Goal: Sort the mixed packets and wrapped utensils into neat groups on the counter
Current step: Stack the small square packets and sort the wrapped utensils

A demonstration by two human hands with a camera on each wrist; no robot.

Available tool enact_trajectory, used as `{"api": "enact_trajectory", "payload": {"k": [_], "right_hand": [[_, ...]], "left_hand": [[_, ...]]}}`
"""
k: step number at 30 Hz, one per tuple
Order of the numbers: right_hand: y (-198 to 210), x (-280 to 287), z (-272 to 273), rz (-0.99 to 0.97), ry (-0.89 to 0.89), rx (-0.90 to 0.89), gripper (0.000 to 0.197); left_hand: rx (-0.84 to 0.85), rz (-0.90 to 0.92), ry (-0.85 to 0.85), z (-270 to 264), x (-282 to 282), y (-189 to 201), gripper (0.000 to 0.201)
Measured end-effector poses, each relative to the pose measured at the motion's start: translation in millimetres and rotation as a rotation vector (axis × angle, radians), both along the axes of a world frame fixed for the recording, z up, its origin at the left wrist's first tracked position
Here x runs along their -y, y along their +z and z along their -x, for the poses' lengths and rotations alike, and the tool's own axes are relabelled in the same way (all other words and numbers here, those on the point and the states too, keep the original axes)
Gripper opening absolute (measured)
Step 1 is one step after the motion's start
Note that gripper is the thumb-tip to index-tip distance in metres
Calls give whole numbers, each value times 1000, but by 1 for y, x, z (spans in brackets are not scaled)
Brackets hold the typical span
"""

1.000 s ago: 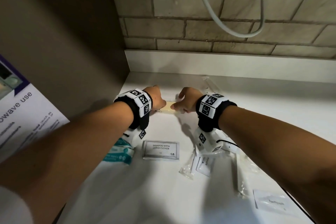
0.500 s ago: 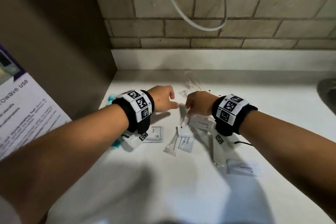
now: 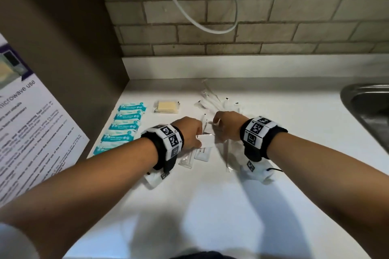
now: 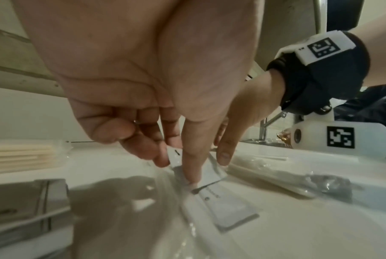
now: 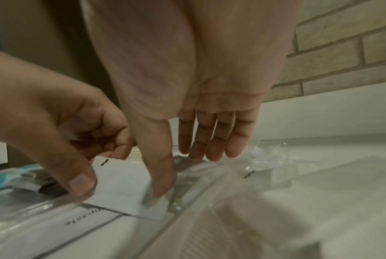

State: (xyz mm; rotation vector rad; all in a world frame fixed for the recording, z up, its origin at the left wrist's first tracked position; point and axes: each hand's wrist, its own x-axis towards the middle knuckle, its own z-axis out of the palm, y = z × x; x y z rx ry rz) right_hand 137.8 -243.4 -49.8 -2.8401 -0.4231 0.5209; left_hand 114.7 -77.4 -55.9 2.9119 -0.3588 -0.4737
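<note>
The left hand (image 3: 190, 132) pinches a small white packet (image 3: 207, 140) between thumb and fingers near the middle of the table (image 3: 231, 206). The wrist views show that grip closed on the packet's left edge. The right hand (image 3: 226, 125) has no closed grip: its fingers hang nearly straight and its thumb tip presses the same packet's right corner down against the pile.

The packet lies atop a loose heap. Under it sits another white packet (image 3: 203, 153) with print too blurred to read, and clear-wrapped utensils (image 3: 228, 153) lie beside and beneath. Groups already stand further back: a column of teal packets (image 3: 124, 124) along the left, a stack of cream packets (image 3: 167, 107) behind the hands, and a bundle of clear wrapped sticks (image 3: 216, 101) at the back.

The step in hand looks like lifting this white packet free to start or join a group of its kind. To do it well, I would keep the pinch low on the packet's edge so it does not bend. The right thumb should slide off the packet and hold the clear wrap down, since the slick film may cling and drag along. Lift straight up a little, then carry it to a bare patch well apart from the teal column, and lay it square to the other rows.
</note>
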Motion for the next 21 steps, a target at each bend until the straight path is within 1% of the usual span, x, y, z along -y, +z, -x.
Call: {"api": "enact_trajectory", "payload": {"k": [1, 3, 6, 9, 11, 13, 16, 18, 21], "right_hand": [[0, 3, 0, -36, -9, 15, 48], [5, 10, 2, -93, -1, 46, 46], [13, 18, 4, -184, 12, 88, 43], [22, 26, 7, -284, 47, 89, 50], [28, 28, 11, -318, 78, 80, 51], [31, 30, 15, -335, 105, 74, 51], [31, 29, 21, -318, 149, 83, 54], [30, 26, 23, -308, 174, 85, 55], [28, 21, 27, -316, 203, 99, 55]], "left_hand": [[11, 30, 10, 1, -1, 1, 18], [23, 119, 36, 4, -1, 3, 14], [12, 288, 73, 9, -2, 6, 19], [-19, 441, 87, 17, -3, 10, 23], [-1, 446, 74, 22, -5, 12, 24], [49, 444, 82, 26, -6, 12, 26], [86, 605, 128, 31, -7, 11, 27], [68, 687, 169, 35, -8, 11, 26], [-5, 789, 263, 42, -9, 11, 32]]}}
